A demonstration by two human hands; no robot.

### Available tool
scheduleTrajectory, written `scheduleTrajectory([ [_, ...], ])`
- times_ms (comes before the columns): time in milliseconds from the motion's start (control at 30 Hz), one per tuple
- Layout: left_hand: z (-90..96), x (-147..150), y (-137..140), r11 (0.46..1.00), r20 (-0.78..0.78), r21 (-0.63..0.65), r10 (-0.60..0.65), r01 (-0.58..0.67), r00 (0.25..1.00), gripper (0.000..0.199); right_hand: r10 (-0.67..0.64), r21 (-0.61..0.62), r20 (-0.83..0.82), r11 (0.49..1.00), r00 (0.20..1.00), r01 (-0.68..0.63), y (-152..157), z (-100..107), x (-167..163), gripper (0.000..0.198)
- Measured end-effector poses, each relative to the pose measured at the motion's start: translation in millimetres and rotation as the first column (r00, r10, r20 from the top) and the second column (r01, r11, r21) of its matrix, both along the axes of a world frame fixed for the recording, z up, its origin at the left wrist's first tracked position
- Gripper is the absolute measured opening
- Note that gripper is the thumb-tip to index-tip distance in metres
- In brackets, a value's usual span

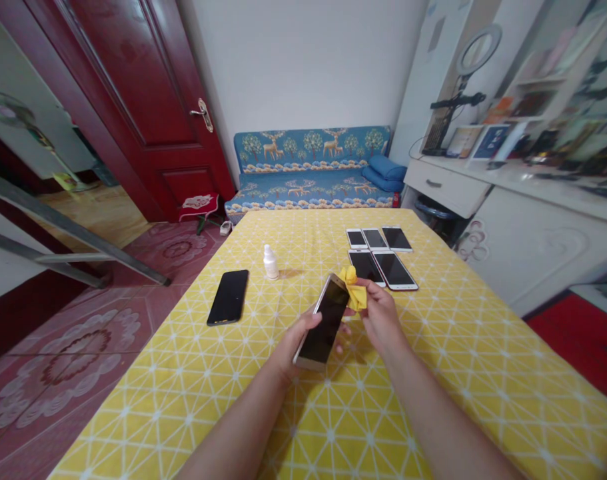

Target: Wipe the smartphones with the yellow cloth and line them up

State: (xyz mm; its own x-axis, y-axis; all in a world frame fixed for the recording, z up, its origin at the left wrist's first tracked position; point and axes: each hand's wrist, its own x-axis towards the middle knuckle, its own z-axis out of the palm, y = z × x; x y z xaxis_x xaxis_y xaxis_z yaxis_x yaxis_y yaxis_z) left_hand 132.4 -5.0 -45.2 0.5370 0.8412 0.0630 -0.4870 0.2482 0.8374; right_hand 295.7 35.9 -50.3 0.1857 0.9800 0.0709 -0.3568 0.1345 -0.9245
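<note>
A gold smartphone [324, 323] with a dark screen is gripped in my left hand [296, 343], thumb along its left edge and fingertips showing past its right edge. It is tilted above the table, its screen facing me. My right hand [380, 313] pinches a crumpled yellow cloth [354, 290] against the phone's upper right edge. On the left of the table lies a black smartphone [228, 297]. A small white bottle [270, 262] stands upright beyond it.
Several phones lie in two rows beyond my right hand, among them a white-framed phone [396, 270]. A yellow patterned tablecloth [193, 400] covers the table. Behind stand a blue sofa [303, 183] and, at right, a white cabinet [448, 187]; a metal ladder [73, 220] leans at left.
</note>
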Motion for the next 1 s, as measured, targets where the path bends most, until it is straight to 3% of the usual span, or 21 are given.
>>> scheduleTrajectory([
  [67,-4.6,-2,1,0.985,0.091,-0.155,-0.059,0.072,0.994,0.054,-0.041,0.076,0.130,0.997,0.991,0.031,-2,-1,-5,0.018],
  [167,-8.5,-5,3,0.951,0.134,-0.250,-0.152,0.182,0.979,0.055,-0.171,0.264,0.340,0.961,0.925,0.081,-6,0,-9,0.009],
  [300,-7.3,-3,2,0.938,0.123,-0.313,-0.117,0.150,0.985,0.049,-0.286,0.405,0.518,0.912,0.806,0.064,-13,4,-11,0.009],
  [467,-2.7,4,1,0.887,0.000,-0.463,-0.005,0.005,1.000,0.055,-0.265,0.498,0.601,0.862,0.754,-0.095,-18,5,-16,0.020],
  [567,-2.1,6,3,0.864,-0.042,-0.488,0.119,-0.124,0.992,0.053,-0.210,0.528,0.632,0.821,0.746,-0.216,-23,3,-26,0.023],
  [667,-2.3,5,8,0.859,0.038,-0.470,0.252,-0.206,0.967,0.049,-0.158,0.520,0.660,0.801,0.734,-0.295,-32,2,-38,0.023],
  [767,-2.0,-1,15,0.849,0.116,-0.470,0.332,-0.242,0.936,0.057,-0.090,0.502,0.705,0.764,0.703,-0.406,-40,-2,-47,0.025],
  [833,-1.2,-8,20,0.818,0.164,-0.430,0.486,-0.382,0.858,0.059,-0.092,0.490,0.747,0.746,0.659,-0.452,-39,-6,-48,0.027],
  [933,0.5,-19,25,0.731,0.230,-0.350,0.673,-0.586,0.703,0.055,-0.234,0.483,0.786,0.810,0.572,-0.333,-30,-11,-42,0.028],
  [1000,1.7,-24,27,0.711,0.262,-0.321,0.701,-0.625,0.663,0.054,-0.335,0.479,0.798,0.857,0.501,-0.190,-22,-12,-35,0.025],
])
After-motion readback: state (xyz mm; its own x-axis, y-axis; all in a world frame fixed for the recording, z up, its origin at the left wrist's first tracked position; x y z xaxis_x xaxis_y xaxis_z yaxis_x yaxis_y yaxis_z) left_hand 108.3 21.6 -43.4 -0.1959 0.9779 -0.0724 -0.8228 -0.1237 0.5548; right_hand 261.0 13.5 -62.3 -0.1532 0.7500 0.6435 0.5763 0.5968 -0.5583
